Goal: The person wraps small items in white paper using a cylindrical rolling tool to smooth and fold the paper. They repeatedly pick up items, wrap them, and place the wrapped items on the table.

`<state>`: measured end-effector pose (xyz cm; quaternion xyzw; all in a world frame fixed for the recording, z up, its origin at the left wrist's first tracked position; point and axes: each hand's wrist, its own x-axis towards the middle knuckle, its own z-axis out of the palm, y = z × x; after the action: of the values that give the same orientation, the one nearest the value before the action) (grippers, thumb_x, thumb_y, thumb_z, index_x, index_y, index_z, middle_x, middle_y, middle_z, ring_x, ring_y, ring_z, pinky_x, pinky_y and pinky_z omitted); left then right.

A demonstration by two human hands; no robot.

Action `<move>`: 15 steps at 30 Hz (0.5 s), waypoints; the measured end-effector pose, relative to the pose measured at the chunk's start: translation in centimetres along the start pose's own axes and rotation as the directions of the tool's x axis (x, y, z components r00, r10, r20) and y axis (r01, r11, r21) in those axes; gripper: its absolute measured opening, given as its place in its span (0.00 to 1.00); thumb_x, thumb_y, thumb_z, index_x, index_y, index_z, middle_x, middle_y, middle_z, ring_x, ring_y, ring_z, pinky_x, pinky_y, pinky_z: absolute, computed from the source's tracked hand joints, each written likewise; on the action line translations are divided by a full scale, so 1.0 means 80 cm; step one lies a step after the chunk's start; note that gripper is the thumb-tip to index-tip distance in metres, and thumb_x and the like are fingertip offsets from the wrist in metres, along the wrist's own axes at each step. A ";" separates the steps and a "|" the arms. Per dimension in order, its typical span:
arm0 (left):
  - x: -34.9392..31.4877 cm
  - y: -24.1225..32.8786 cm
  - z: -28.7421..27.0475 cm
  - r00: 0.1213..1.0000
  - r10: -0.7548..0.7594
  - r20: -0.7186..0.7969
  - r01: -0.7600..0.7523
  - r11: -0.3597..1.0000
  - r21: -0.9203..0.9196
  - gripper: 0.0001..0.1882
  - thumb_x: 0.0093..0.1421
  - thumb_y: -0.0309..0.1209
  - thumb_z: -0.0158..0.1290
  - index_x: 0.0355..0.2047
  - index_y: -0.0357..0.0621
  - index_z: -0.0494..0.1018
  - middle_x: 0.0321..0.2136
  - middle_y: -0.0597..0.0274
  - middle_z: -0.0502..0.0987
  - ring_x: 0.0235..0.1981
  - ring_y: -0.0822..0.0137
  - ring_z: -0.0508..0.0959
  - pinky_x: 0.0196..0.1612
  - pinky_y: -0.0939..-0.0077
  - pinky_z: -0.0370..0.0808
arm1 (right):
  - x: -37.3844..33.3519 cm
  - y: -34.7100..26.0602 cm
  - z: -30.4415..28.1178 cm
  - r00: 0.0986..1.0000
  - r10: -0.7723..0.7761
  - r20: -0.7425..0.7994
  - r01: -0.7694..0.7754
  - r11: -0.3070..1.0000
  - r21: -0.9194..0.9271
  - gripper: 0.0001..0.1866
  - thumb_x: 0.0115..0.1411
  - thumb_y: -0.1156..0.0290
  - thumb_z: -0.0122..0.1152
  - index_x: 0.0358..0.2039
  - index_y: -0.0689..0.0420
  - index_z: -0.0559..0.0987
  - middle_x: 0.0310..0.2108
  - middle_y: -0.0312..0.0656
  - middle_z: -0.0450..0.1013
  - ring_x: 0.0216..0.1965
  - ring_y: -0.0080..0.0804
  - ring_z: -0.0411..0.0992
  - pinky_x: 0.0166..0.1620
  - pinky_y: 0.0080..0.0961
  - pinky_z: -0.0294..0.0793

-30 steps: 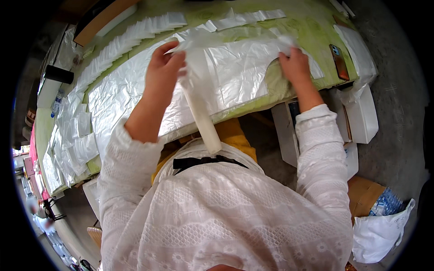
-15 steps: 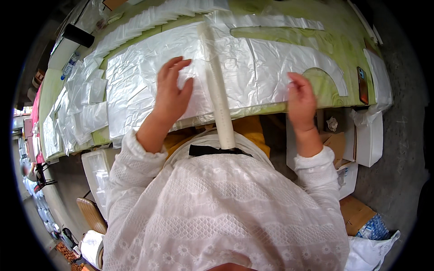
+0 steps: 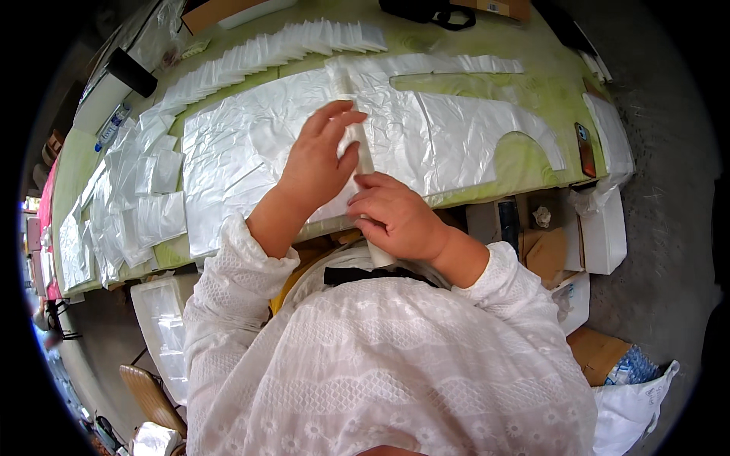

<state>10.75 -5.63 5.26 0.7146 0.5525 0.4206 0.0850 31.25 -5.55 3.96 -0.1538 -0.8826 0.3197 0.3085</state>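
A long off-white tube [image 3: 363,148] runs from my waist, by a black strap [image 3: 380,275], over the table's near edge onto flat sheets of thin white plastic film [image 3: 251,144]. Its far end is overlaid with film. My left hand [image 3: 323,152] hovers at the tube's left side, fingers curved over it and thumb apart; nothing shows in its grasp. Lower down, my right hand [image 3: 399,216] lies across the tube with its fingers bent round it. That hand hides part of the tube.
Folded clear plastic bags [image 3: 152,171] spread over the left of the green-covered table [image 3: 521,156], and a row of them [image 3: 266,53] fans out behind. A phone [image 3: 585,150] lies at the right. Boxes [image 3: 604,239] stand below the right edge, a chair [image 3: 150,391] at lower left.
My right hand has come left from over the film at the right onto the tube. My left hand has shifted right, closer to the tube. The view has tilted slightly.
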 end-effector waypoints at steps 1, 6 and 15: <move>-0.002 -0.002 0.000 0.997 0.060 0.045 -0.062 0.997 0.050 0.14 0.61 0.28 0.58 0.47 0.43 0.77 0.59 0.54 0.73 0.62 0.47 0.71 0.62 0.54 0.70 | 0.004 -0.003 0.002 1.000 0.022 0.009 -0.023 0.999 0.037 0.09 0.54 0.77 0.65 0.37 0.56 0.82 0.39 0.43 0.80 0.51 0.51 0.74 0.55 0.42 0.75; -0.029 -0.023 -0.010 0.990 -0.022 0.140 -0.008 0.977 0.211 0.09 0.62 0.34 0.59 0.38 0.45 0.83 0.60 0.55 0.74 0.67 0.43 0.66 0.69 0.40 0.57 | 0.026 0.019 0.000 0.958 0.070 -0.278 -0.111 0.985 -0.133 0.11 0.55 0.78 0.65 0.39 0.55 0.80 0.39 0.44 0.78 0.44 0.48 0.74 0.50 0.40 0.75; -0.110 -0.034 -0.052 0.977 -0.198 0.075 0.187 0.973 0.135 0.25 0.54 0.33 0.61 0.54 0.48 0.79 0.70 0.45 0.63 0.69 0.41 0.63 0.71 0.50 0.58 | 0.149 0.103 0.042 0.927 0.374 0.044 -0.267 0.735 -0.623 0.33 0.61 0.42 0.61 0.66 0.34 0.73 0.76 0.53 0.45 0.76 0.64 0.37 0.74 0.65 0.36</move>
<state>5.61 -13.66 1.84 0.6795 0.6405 0.3426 0.1039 20.65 4.63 1.81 -0.3671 -0.9204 0.0800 0.1081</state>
